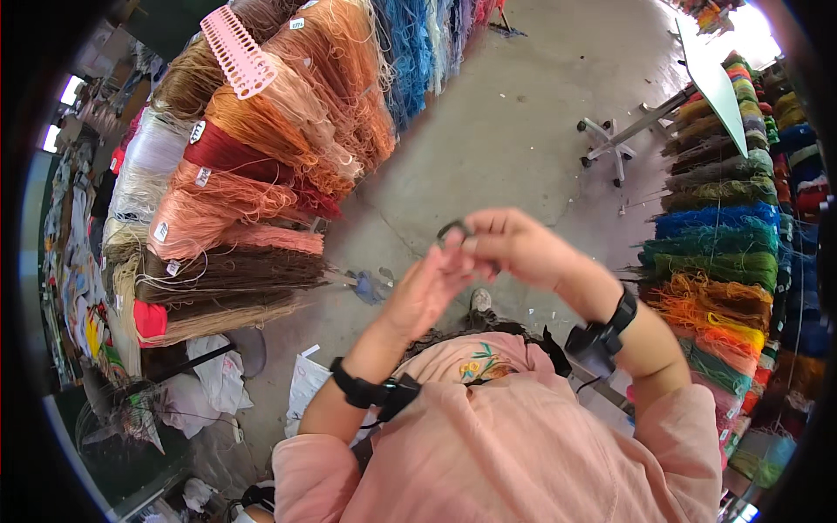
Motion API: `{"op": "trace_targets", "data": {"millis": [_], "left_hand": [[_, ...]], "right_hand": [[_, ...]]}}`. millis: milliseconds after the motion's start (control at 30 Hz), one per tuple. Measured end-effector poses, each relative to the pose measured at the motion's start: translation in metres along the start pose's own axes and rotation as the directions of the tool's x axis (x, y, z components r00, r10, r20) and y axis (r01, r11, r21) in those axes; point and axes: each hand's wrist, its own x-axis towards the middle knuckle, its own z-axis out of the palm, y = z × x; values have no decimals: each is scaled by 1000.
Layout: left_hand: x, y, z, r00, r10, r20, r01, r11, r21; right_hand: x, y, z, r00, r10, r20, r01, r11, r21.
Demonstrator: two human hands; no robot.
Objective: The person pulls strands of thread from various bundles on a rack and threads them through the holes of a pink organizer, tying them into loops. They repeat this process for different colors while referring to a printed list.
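Note:
Before my chest, above the floor, my two hands meet. My right hand (518,247) is closed, its thumb and fingertips pinching a small dark loop (454,230) that is too blurred to name further. My left hand (426,295) reaches up to it from below, its fingertips against or right beside the right fingers. Motion smears the left fingers, so whether they grip anything does not show. To the left, nearest that hand, thick hanks of thread in dark brown (240,277) and salmon pink (214,199) are heaped, some with small white tags.
A pink card with punched holes (238,52) lies on the left heap. Blue hanks (408,52) hang beyond it. Along the right runs a rack of coloured hanks (715,244), near a wheeled stand (609,148) with a pale tilted top. Plastic bags (218,376) lie lower left.

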Motion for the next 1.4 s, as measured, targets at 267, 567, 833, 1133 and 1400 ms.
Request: {"op": "trace_targets", "data": {"millis": [267,567,833,1133,1400], "left_hand": [[3,23,49,972,94,-215,-89,995,34],[-1,18,69,994,-13,-109,10,999,-34],[-4,12,77,974,20,-226,-36,997,-66],[6,2,101,953,18,-302,2,998,66],[22,-18,123,951,1,-309,8,1000,27]], "right_hand": [[-28,41,9,946,-323,-1,279,820,-500],[-38,23,16,979,-89,-181,127,970,207],[-52,22,11,973,-119,-200,187,912,364],[-61,23,4,982,-92,-164,154,895,419],[-86,20,-18,976,-127,-176,196,860,472]]}}
